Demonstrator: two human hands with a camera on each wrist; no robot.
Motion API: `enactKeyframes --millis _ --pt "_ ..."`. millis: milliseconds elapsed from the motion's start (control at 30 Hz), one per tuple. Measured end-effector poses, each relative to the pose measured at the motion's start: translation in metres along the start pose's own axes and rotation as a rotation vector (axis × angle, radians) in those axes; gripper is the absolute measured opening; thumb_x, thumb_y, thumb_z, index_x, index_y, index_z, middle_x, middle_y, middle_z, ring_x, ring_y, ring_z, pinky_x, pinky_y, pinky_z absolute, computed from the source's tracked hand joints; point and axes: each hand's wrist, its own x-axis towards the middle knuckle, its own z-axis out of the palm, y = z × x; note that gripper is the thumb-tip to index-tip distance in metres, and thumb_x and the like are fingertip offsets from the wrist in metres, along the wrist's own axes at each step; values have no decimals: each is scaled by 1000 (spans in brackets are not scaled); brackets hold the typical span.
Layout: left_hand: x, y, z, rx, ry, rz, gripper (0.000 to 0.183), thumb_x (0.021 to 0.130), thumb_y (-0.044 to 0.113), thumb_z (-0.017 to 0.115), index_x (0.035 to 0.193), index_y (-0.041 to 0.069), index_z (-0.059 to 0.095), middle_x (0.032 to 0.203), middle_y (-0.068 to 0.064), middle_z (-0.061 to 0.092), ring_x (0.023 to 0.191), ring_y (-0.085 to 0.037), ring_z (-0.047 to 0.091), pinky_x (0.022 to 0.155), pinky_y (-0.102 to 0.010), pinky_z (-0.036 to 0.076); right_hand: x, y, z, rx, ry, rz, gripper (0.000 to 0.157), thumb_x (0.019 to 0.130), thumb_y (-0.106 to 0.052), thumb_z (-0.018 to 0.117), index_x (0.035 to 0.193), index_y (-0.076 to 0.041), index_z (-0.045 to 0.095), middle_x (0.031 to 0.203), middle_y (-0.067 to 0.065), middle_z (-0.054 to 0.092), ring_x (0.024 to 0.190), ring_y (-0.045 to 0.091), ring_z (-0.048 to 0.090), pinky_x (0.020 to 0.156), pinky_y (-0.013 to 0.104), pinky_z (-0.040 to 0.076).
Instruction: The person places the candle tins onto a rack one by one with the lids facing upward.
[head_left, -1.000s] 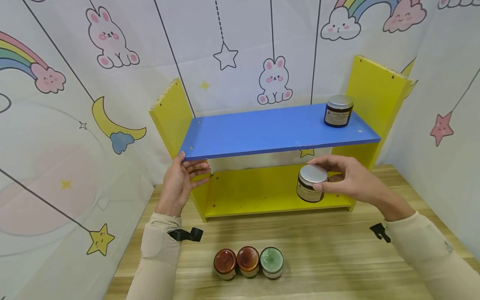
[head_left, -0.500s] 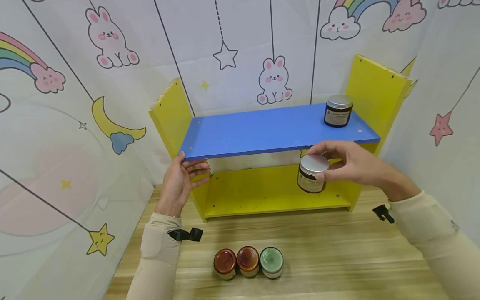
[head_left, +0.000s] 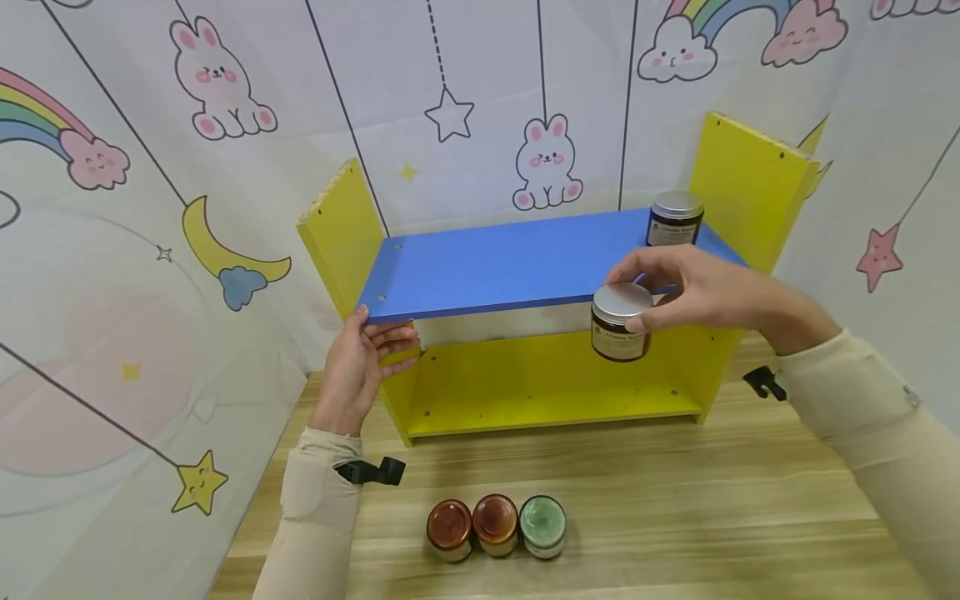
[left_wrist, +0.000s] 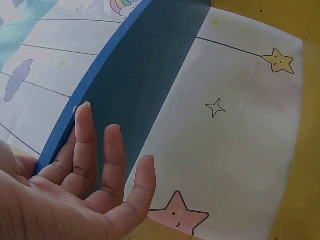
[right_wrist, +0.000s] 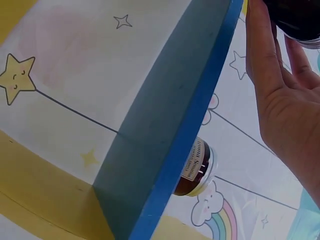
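My right hand [head_left: 701, 287] holds a dark brown jar [head_left: 621, 329] by its silver lid, thumb on the near side and fingers behind. The upright jar hangs in front of the blue shelf's [head_left: 480, 271] front edge, its lid overlapping that edge in the head view. At the shelf's front left corner, my left hand [head_left: 351, 375] grips the board, with the thumb on top and the other fingers below. A second, similar jar [head_left: 675, 221] stands on the shelf's right end, partly covered by my right hand. Dark glass [right_wrist: 300, 20] shows above my palm in the right wrist view.
Yellow side panels [head_left: 750, 187] rise at both ends of the shelf, and a yellow bottom board [head_left: 525, 383] lies beneath it. Two reddish-brown jars [head_left: 496, 521] and a green one [head_left: 543, 523] stand in a row on the wooden table [head_left: 637, 500]. A printed wall sheet surrounds the unit.
My right hand has raised the jar from in front of the lower compartment to the blue shelf's front edge. My left hand stays at the corner, and the other jars have not moved.
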Motion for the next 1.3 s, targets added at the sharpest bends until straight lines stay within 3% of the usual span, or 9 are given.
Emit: enactKeyframes --millis 200,433,633,800,1300 --pt "0 0 0 6 1 0 58 111 47 24 120 2 60 90 1 75 93 -19 70 93 -45 54 7 -8 -9 -46 8 -7 43 89 -15 79 128 -15 64 123 2 64 107 22 63 91 25 54" --pt "-1 0 0 9 1 3 58 111 47 24 119 2 60 90 2 75 93 -19 69 92 -45 54 13 -12 -20 -77 6 0 43 90 -17 78 130 -21 66 128 -2 64 108 22 65 90 30 52" --pt "0 0 0 7 3 -3 59 111 47 24 120 2 61 90 2 75 94 -19 69 99 -51 50 20 -18 -29 -58 -18 7 39 90 -16 78 127 -17 65 120 4 65 101 27 66 84 31 53" --pt "-1 1 0 11 -5 -1 58 111 47 23 120 4 60 90 3 75 94 -19 69 93 -46 53 27 -23 -38 -53 -40 32 40 91 -16 77 127 -14 63 121 8 65 99 28 67 85 30 53" --pt "-1 1 0 12 -5 -1 58 111 47 23 121 4 60 91 2 75 94 -19 69 96 -48 52 47 -27 -63 -138 -139 81 44 91 -23 76 133 -24 63 122 5 64 107 28 60 86 36 51"
